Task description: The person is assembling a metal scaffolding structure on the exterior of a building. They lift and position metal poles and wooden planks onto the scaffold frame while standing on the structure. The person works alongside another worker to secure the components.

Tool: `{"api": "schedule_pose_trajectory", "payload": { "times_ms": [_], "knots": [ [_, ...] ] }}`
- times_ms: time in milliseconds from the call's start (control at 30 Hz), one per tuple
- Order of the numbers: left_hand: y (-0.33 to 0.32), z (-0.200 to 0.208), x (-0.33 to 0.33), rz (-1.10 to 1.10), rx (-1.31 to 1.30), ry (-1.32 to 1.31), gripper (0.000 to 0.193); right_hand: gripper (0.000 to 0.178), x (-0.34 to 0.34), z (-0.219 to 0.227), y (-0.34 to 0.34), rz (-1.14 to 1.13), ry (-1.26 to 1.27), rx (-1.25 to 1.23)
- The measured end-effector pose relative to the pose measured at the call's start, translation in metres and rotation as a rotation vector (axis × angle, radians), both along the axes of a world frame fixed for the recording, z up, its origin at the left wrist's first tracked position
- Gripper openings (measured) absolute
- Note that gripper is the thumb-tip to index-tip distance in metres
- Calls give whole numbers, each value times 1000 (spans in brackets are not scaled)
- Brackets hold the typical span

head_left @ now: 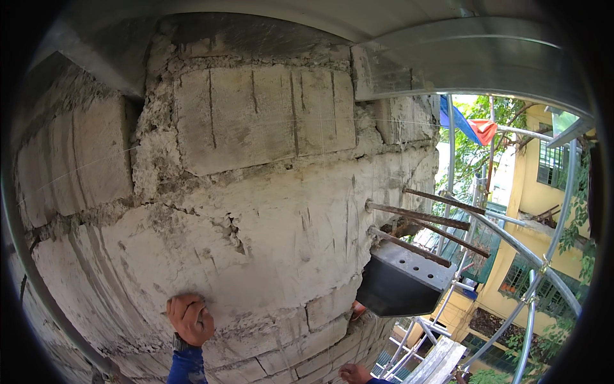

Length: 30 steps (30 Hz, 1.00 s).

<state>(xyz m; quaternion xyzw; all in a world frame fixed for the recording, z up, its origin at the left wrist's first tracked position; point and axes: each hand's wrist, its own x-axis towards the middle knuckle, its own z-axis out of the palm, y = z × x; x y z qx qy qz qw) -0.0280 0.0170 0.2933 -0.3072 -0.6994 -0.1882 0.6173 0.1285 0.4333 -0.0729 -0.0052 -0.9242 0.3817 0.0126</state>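
Observation:
My left hand (190,319), in a blue sleeve with a dark wristwatch, is closed in a fist against the rough plastered block wall (281,211). Whatever it may hold is hidden behind the fingers. Just above and to the right of it lies a smoother, darker grey patch (246,281). My right hand (354,373) shows only in part at the lower edge, its fingers curled in front of the lower wall. What is in it, if anything, cannot be made out.
Rusty steel bars (419,216) jut from the wall's right end above a dark grey steel bracket (409,275) with holes. Sheet metal (460,57) hangs overhead. Scaffold pipes (524,249) and a plank (438,365) stand right, before a yellow building (521,217). A thin string (249,120) crosses the wall.

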Motion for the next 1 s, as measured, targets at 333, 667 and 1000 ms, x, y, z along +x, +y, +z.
{"api": "schedule_pose_trajectory", "payload": {
  "times_ms": [333,667,1000],
  "knots": [
    [5,10,5,-73,-43,-28,10,26,-17,-65,-22,61,264,56],
    [-10,7,-1,-130,-46,-57,19,28,-7,81,-111,151,49,-60],
    [-16,19,4,-243,-91,-71,22,9,-59,276,-231,314,887,-118]
  ]
}}
